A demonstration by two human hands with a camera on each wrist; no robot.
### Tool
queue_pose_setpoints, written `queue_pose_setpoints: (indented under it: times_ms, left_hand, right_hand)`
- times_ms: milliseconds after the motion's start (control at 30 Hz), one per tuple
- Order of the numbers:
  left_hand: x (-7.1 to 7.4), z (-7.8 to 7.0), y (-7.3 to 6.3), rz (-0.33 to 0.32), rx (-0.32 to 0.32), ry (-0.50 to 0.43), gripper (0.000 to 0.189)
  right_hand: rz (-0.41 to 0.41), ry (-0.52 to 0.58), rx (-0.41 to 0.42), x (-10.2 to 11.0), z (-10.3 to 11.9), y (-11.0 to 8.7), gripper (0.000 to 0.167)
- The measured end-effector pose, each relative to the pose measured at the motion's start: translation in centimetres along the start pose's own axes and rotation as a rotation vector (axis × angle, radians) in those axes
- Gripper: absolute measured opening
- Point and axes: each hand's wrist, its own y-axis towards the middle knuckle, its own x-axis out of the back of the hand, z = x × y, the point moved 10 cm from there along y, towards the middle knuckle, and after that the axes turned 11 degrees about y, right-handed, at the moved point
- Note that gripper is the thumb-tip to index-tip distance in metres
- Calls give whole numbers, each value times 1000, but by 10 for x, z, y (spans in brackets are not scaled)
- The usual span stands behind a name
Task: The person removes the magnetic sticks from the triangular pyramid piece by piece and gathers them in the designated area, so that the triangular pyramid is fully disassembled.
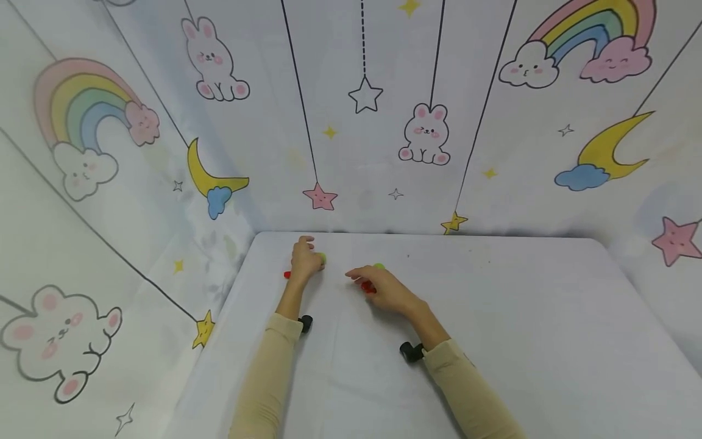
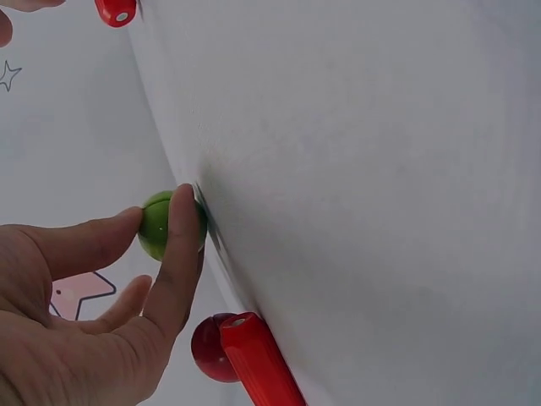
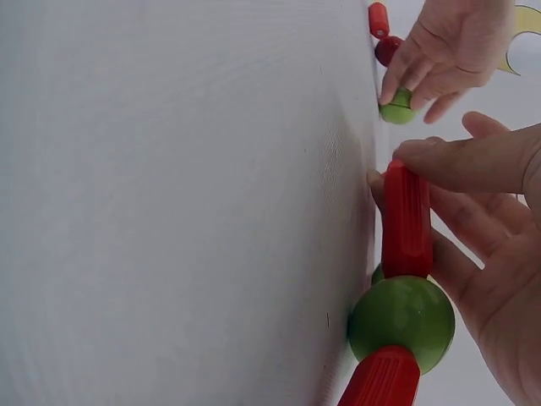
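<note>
In the head view, my left hand [image 1: 304, 259] is over the far left of the table. Its thumb and a finger pinch a small green ball [image 2: 155, 227]. Beside that hand lie a dark red ball [image 2: 209, 348] and a ribbed red rod [image 2: 262, 364], close together. To the right, my right hand [image 1: 388, 289] pinches the end of another ribbed red rod [image 3: 407, 222] between thumb and fingers. This rod meets a larger-looking green ball [image 3: 401, 321], with a further red rod [image 3: 385, 381] on the ball's near side. Something green behind it is mostly hidden.
A white-covered table [image 1: 521, 317] runs beneath both hands. Behind and to the left stands a cloth backdrop [image 1: 362, 158] printed with rabbits, stars and rainbows. Black wrist cameras [image 1: 411, 352] sit on both forearms.
</note>
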Motion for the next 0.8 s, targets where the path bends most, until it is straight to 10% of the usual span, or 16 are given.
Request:
queue_pose_setpoints:
  times_ms: [433, 800]
  left_hand:
    - [3, -11, -6, 25, -53, 128, 76]
    - [23, -43, -37, -31, -129, 12, 71]
  right_hand:
    - [0, 25, -59, 5, -4, -4, 64]
    - [-90, 64, -172, 40, -3, -11, 64]
